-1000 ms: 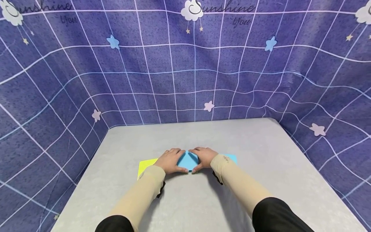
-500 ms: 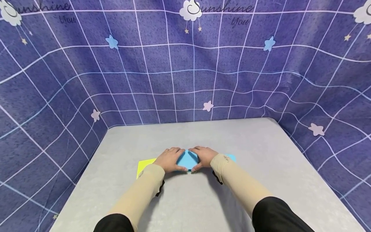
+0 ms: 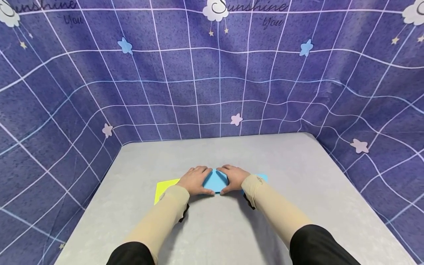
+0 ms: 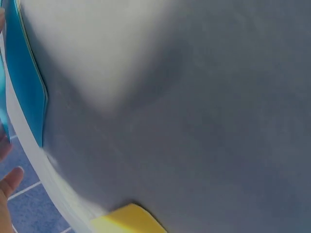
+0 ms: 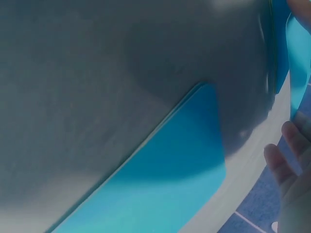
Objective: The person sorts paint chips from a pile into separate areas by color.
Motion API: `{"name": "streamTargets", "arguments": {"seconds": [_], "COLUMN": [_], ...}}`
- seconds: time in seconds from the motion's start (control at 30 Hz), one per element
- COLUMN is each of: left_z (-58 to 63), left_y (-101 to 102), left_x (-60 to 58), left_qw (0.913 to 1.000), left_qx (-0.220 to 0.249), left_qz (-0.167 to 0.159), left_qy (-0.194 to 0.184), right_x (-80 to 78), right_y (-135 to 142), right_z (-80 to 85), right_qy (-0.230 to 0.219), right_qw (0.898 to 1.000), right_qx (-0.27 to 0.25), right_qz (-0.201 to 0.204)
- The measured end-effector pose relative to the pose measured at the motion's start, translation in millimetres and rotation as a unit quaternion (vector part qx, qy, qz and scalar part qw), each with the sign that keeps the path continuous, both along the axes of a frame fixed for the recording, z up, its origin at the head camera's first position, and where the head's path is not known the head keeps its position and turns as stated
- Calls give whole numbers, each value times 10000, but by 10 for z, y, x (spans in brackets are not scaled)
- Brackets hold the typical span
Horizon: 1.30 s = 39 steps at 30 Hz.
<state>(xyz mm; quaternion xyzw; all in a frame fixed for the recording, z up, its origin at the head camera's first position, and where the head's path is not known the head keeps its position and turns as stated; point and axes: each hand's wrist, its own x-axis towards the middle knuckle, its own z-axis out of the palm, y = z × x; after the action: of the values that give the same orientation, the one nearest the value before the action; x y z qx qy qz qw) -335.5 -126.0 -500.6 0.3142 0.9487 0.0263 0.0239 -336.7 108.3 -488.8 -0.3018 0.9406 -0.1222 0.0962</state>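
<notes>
In the head view, my left hand (image 3: 194, 181) and right hand (image 3: 236, 178) grip the blue piece (image 3: 214, 182) at centre — barely shifted this past second, so I'd call it a steady hold. Left wrist: a yellow sheet (image 4: 129, 221), bottom. Right wrist: second blue sheet (image 5: 155, 162), lower middle — blurry, perhaps layered.

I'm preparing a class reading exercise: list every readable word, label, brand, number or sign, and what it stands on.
"Sunshine": purple fabric backdrop, top centre.
"You": below it.
"unshine": backdrop, top left, first letter unclear.
"You": below that.
Marks on right sleeve and left sleeve: too small to read.
Central blue piece, yellow piece, right blue piece: no readable text.
</notes>
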Motion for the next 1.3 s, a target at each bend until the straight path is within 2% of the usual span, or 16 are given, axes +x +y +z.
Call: {"name": "streamTargets", "arguments": {"seconds": [0.5,0.73,0.97,1.3], "left_z": [56,-14,-60,-96], "left_y": [242,412,689,1100], "left_x": [-1,-29,-98,-98], "left_qw": [9998,9994,9984,9961], "left_qx": [17,13,27,-222], "left_qz": [-184,-354,-560,-828], "left_qy": [-15,-55,-44,-232], "right_x": [44,85,122,239], "right_y": [229,403,667,1055], "right_z": [-19,-11,-6,-83], "right_qy": [-7,-57,35,-20], "right_qw": [9997,9994,9985,9965], "right_qx": [-93,-37,-3,60], "right_qz": [-233,-349,-547,-833]}}
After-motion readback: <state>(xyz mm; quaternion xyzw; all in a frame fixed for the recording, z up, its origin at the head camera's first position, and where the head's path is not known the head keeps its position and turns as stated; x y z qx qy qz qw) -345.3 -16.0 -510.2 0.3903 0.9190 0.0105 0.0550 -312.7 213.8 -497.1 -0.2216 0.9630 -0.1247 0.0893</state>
